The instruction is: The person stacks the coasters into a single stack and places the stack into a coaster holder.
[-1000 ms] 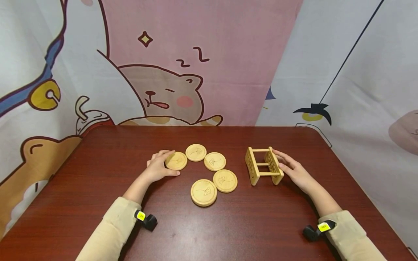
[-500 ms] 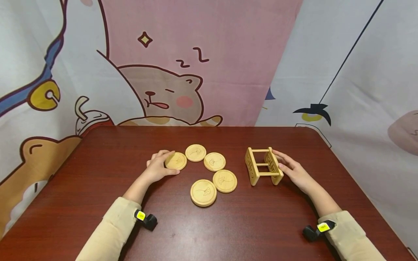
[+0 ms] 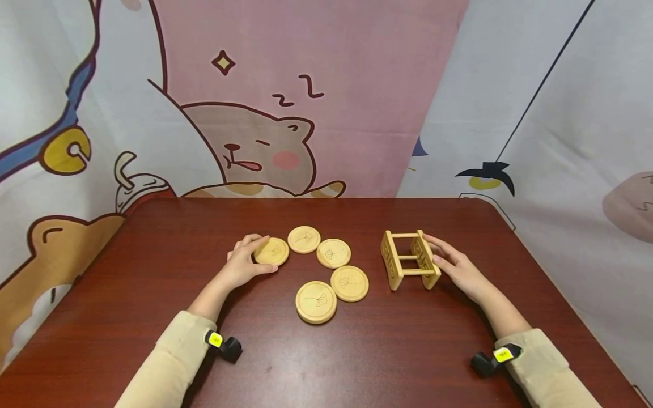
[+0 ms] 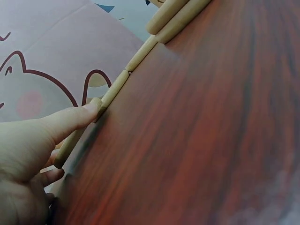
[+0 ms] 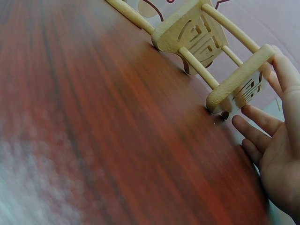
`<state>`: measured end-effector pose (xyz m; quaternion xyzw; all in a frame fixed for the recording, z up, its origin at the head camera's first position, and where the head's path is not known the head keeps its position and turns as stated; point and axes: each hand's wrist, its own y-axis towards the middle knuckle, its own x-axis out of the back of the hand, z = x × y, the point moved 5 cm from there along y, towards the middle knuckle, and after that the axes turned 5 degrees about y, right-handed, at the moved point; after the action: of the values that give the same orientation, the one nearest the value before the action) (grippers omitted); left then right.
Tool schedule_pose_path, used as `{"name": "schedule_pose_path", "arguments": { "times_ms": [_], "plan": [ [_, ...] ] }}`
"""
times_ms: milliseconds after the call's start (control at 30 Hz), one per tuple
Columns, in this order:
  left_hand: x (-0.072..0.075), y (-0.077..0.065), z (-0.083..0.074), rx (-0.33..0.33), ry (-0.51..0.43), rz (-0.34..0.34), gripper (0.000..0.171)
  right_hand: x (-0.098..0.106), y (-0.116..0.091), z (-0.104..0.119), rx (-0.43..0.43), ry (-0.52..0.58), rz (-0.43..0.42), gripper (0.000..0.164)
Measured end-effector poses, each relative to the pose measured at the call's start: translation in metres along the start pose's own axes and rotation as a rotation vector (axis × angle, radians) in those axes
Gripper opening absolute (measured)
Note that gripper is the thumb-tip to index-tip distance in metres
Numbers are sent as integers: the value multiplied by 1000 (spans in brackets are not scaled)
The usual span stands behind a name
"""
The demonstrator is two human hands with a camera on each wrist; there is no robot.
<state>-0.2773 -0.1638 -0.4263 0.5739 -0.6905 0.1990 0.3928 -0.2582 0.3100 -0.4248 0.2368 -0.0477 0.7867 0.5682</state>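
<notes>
My left hand [image 3: 243,263] grips the edge of the leftmost round wooden coaster [image 3: 276,252], thumb on the near side and fingers round the far left side. In the left wrist view, the thumb pad [image 4: 89,112] presses on the coaster's rim [image 4: 70,146]. Several more coasters, such as the rear one [image 3: 304,239] and the nearest one [image 3: 316,302], curve away to the right in an arc, each engraved with a leaf. My right hand [image 3: 461,275] rests its extended fingers against the outer right panel of a wooden coaster rack [image 3: 410,258], which stands upright with cut-out side panels joined by dowels.
Everything lies on a glossy reddish-brown table [image 3: 382,362]. A cartoon-printed curtain [image 3: 357,85] hangs close behind its back edge and along both sides. Small wrist cameras [image 3: 230,349] sit on both cuffs.
The whole head view has shifted slightly to the left. Both hands, the coasters and the rack keep their places relative to each other.
</notes>
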Motion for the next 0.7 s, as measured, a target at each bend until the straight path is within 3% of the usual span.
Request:
{"name": "schedule_pose_path", "arguments": {
  "times_ms": [333,700],
  "plan": [
    [4,-2,-6,-37,-15,-54,80,0,-1,-1,-50,-11,-3,51],
    [7,-5,-24,-92,-27,-104,78,0,-1,-2,-26,-4,-6,50]
  ]
}}
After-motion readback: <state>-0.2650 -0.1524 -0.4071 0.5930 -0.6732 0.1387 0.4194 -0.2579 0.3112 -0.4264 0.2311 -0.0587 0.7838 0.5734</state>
